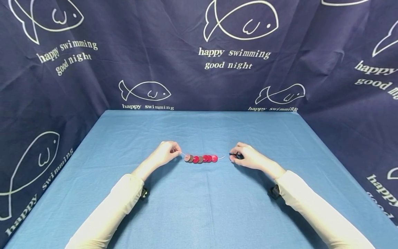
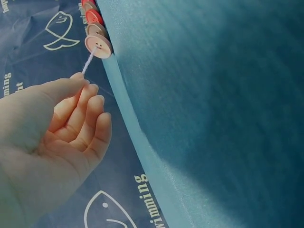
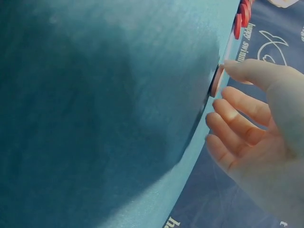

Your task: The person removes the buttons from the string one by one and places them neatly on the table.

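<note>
A row of buttons (image 1: pixel 200 159), in red, brown and pale pink, lies threaded on a thin white string (image 1: pixel 221 157) on the blue cloth. My left hand (image 1: pixel 167 151) pinches the string's left end between thumb and forefinger. Closest to it is a pale pink button (image 2: pixel 99 46), the string coming out through its holes. A separate pink button (image 1: pixel 232 157) is to the right of the string's free end. My right hand (image 1: pixel 247 157) holds that button at its edge, thumb and forefinger on either side, the other fingers loosely bent.
The blue cloth (image 1: pixel 199 207) covers the table. Dark blue curtains (image 1: pixel 186 62) with white fish and lettering hang behind it and along both sides. A small black device (image 1: pixel 275 192) sits beneath the right wrist, another (image 1: pixel 144 193) beneath the left.
</note>
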Demonstrator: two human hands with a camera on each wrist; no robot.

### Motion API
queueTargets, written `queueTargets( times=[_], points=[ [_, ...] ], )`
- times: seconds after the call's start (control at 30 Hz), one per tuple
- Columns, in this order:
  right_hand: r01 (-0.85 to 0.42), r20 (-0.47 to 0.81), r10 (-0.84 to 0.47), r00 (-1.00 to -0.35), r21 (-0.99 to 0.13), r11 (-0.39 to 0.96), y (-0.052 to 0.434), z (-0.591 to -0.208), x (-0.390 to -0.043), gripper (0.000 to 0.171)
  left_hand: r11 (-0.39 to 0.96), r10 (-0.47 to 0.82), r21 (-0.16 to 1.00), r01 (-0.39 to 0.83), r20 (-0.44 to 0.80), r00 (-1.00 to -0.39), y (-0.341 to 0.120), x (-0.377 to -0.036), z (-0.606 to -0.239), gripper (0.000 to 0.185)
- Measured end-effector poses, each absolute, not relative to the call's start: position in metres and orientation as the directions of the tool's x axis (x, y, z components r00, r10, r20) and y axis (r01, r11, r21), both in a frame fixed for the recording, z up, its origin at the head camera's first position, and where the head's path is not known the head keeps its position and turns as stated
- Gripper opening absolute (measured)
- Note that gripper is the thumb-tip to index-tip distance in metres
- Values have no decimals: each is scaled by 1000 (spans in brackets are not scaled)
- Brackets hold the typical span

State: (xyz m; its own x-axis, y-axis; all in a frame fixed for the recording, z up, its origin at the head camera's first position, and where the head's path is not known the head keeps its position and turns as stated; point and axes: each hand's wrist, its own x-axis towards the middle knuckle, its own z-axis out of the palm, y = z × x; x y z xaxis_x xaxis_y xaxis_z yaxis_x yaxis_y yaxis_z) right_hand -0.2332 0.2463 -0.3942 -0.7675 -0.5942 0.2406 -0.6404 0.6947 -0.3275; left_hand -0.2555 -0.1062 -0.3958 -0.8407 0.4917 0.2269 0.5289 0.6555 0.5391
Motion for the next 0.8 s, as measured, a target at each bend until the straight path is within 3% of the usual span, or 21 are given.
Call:
queueTargets(
  times=[0.8],
  points=[
    [-692, 290, -630, -720, -355, 628, 217, -387, -240, 28, 634, 500, 543, 551, 256, -827, -105, -256, -397, 5]
  ],
)
